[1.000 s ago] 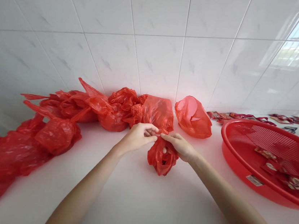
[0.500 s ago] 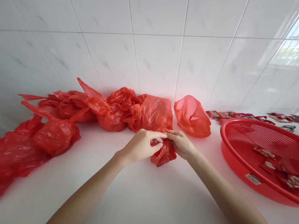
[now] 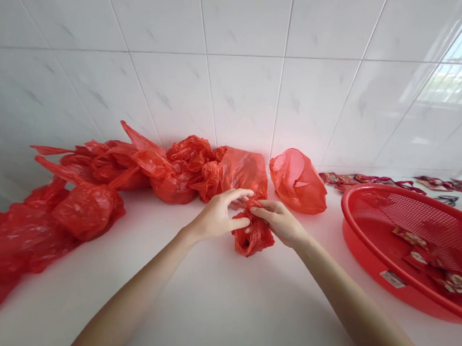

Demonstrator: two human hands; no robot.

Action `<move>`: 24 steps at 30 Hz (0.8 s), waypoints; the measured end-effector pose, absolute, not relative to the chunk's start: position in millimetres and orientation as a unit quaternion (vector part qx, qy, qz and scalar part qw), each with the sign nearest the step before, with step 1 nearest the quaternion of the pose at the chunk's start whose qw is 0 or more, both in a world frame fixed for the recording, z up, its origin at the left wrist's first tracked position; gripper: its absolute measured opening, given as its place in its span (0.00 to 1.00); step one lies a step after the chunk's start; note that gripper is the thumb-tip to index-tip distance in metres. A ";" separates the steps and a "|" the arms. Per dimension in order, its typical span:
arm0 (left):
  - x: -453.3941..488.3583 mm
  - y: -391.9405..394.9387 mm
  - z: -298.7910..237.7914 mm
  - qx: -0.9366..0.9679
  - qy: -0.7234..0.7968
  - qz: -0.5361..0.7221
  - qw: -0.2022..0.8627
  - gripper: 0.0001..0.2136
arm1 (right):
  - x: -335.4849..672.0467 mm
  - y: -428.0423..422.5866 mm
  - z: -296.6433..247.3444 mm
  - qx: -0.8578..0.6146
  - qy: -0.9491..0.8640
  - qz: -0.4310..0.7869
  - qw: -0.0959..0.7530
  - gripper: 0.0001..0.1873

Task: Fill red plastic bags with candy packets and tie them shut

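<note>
Head view: we see left hand (image 3: pixel 217 217) and right hand (image 3: pixel 279 221) both pinching small red bag (image 3: pixel 254 237) at its top, on white counter (image 3: pixel 214 311).

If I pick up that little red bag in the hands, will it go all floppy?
Probably floppy: the small red bag is thin, crinkled plastic that bunches where the right hand pinches its top. It likely feels light, though something small and dark shows inside. It may be a bit slippery, since the film looks shiny.

Left hand (image 3: pixel 214 219) bare; right hand (image 3: pixel 279 224) bare; both forearms (image 3: pixel 135 296) bare, slender.
</note>
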State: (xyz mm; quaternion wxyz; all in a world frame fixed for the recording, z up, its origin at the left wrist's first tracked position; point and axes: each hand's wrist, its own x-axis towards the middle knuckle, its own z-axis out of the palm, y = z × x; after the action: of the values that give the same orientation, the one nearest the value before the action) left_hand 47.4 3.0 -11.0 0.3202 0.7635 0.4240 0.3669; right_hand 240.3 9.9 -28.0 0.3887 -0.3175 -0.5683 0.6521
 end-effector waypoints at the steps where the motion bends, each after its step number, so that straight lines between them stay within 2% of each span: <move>1: 47.2 5.9 -14.3 0.748 0.423 0.363 0.361 0.30 | 240.5 9.1 -26.7 -0.315 -0.582 0.642 0.387 0.16; 3: 47.4 10.6 -20.3 0.711 0.420 0.343 0.447 0.34 | 241.4 7.8 -24.0 -0.319 -0.603 0.620 0.389 0.16; 6: 49.6 14.0 -26.1 0.673 0.414 0.326 0.520 0.32 | 243.7 6.6 -19.8 -0.335 -0.626 0.588 0.388 0.13; 14: 58.2 8.6 -25.8 0.696 0.410 0.326 0.491 0.18 | 244.1 5.6 -18.7 -0.366 -0.673 0.520 0.377 0.12; 19: 60.0 7.9 -29.5 0.719 0.420 0.339 0.439 0.14 | 242.1 4.4 -19.9 -0.384 -0.690 0.481 0.382 0.11; 24: 58.9 11.7 -29.4 0.648 0.408 0.373 0.524 0.14 | 242.0 3.5 -17.3 -0.395 -0.696 0.447 0.399 0.13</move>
State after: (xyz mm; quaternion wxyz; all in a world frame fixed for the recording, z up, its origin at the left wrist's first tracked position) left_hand 58.9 11.7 -29.4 0.5239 0.6477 0.4082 0.3733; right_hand 242.0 3.5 -17.3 0.3987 -0.3947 -0.6964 0.4474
